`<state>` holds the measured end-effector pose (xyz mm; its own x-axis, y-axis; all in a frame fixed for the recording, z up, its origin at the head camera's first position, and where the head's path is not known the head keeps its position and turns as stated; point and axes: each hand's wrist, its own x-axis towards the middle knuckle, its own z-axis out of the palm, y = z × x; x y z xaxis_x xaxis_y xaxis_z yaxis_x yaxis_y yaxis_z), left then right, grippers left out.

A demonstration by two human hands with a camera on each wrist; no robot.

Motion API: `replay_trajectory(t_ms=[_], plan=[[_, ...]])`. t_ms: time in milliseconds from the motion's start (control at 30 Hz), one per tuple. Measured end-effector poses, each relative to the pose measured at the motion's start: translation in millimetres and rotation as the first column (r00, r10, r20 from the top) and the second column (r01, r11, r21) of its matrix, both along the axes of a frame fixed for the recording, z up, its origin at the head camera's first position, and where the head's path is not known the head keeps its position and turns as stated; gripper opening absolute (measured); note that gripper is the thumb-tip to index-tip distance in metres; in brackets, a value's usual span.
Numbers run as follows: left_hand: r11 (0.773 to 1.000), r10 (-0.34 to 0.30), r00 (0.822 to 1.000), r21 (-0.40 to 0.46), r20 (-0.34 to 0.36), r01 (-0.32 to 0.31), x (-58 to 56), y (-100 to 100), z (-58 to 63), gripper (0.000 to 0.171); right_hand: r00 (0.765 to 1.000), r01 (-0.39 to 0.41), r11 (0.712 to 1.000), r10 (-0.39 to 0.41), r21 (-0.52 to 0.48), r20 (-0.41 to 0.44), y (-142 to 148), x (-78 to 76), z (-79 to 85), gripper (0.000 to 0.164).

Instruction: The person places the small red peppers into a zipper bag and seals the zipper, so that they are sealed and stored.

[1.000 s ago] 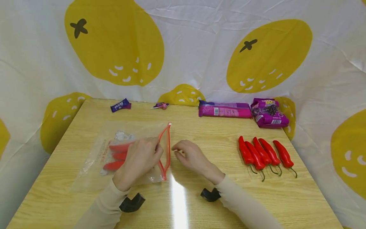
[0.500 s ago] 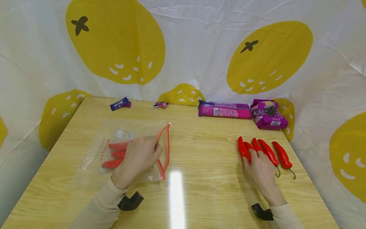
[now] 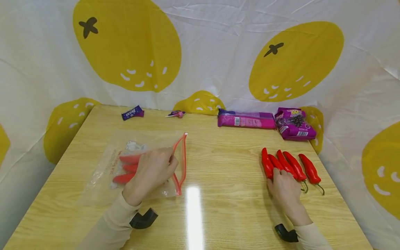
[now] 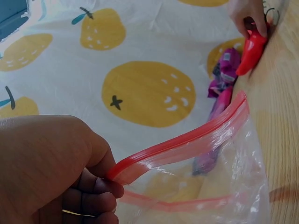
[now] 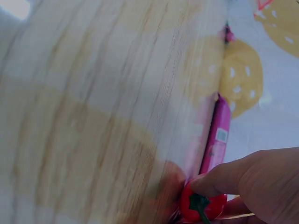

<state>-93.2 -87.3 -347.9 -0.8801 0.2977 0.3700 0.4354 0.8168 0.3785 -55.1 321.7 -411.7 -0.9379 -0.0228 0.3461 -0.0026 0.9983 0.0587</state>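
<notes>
My left hand (image 3: 151, 173) pinches the red zip edge of a clear plastic zip bag (image 4: 187, 140), keeping its mouth parted towards the right. Inside the bag, on the table's left side, lie red peppers (image 3: 125, 178), partly covered by the hand. Over at the right, my right hand (image 3: 285, 191) grips a red pepper (image 5: 216, 206) at its stem end, thumb on one side and fingers on the other. Other red peppers (image 3: 307, 168) with green stems lie close together beside it, some partly hidden by the hand.
Along the back edge of the wooden table (image 3: 218, 208) lie a small blue wrapped sweet (image 3: 132, 113), a lollipop (image 3: 176, 114), a long purple packet (image 3: 247, 119) and a bulkier purple packet (image 3: 295, 124). A patterned cloth (image 3: 215, 45) hangs behind.
My right hand has moved from beside the bag's mouth to the peppers at the right, where its fingers have closed round one. The left hand has kept its hold on the bag.
</notes>
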Motion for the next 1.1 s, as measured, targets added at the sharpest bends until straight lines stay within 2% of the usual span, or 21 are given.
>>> replay_trajectory(t_ms=[167, 267, 367, 433, 467, 533, 567, 667, 700, 767, 833, 933, 1000, 1100], plan=[[1.000, -0.002, 1.000, 0.002, 0.003, 0.002, 0.2, 0, 0.2, 0.027, 0.995, 0.045, 0.998, -0.041, -0.044, 0.087, -1, 0.8, 4.6, 0.016], [1.000, -0.001, 1.000, 0.000, 0.010, 0.001, 0.0, 0, 0.5, 0.027, 0.996, 0.039, 0.995, -0.030, -0.093, 0.086, -5, 0.2, 9.7, 0.014], [1.000, 0.001, 1.000, -0.004, 0.006, -0.001, -0.7, 1, 0.7, 0.027, 0.998, -0.055, 0.983, 0.059, -0.175, 0.019, -16, -5.2, 18.4, 0.023], [1.000, 0.002, 1.000, -0.005, 0.003, -0.002, -1.1, 1, 0.8, 0.027, 0.988, -0.156, 0.951, 0.154, -0.265, -0.028, -31, -10.6, 25.5, 0.031], [1.000, 0.002, 1.000, -0.006, 0.000, -0.002, -1.2, 2, 0.7, 0.027, 0.978, -0.208, 0.924, 0.205, -0.320, -0.041, -41, -13.8, 29.4, 0.033], [1.000, 0.001, 1.000, -0.005, 0.001, -0.001, -1.2, 1, 0.4, 0.027, 0.948, -0.308, 0.850, 0.313, -0.428, -0.060, -65, -20.2, 35.6, 0.033], [1.000, 0.001, 1.000, -0.005, 0.004, -0.001, -1.0, 1, 0.3, 0.027, 0.928, -0.348, 0.803, 0.367, -0.484, -0.059, -79, -23.2, 38.3, 0.031], [1.000, 0.004, 1.000, -0.010, 0.027, -0.004, -0.5, 1, 1.0, 0.025, 0.850, -0.450, 0.671, 0.524, -0.590, -0.053, -121, -33.6, 40.6, 0.022], [1.000, 0.007, 0.999, -0.011, 0.041, -0.006, -0.3, 0, 1.5, 0.024, 0.823, -0.474, 0.634, 0.566, -0.610, -0.050, -135, -37.4, 40.0, 0.020], [1.000, 0.011, 0.998, -0.012, 0.070, -0.010, 0.5, 0, 2.1, 0.020, 0.774, -0.508, 0.582, 0.632, -0.635, -0.040, -161, -44.6, 38.2, 0.014], [1.000, 0.012, 0.996, -0.013, 0.086, -0.011, 1.1, 0, 2.6, 0.018, 0.728, -0.546, 0.547, 0.685, -0.635, -0.037, -183, -51.3, 34.8, 0.010], [1.000, 0.009, 0.997, -0.013, 0.079, -0.008, 1.6, 1, 2.3, 0.018, 0.680, -0.581, 0.516, 0.733, -0.629, -0.027, -209, -58.7, 28.7, 0.008], [1.000, 0.009, 0.999, -0.015, 0.049, -0.008, 1.5, 0, 1.5, 0.021, 0.662, -0.597, 0.510, 0.749, -0.619, -0.022, -223, -61.7, 24.9, 0.007], [1.000, 0.011, 1.000, -0.012, 0.008, -0.011, 1.4, 0, 0.7, 0.024, 0.655, -0.615, 0.516, 0.755, -0.597, -0.023, -242, -65.9, 19.7, 0.006]])
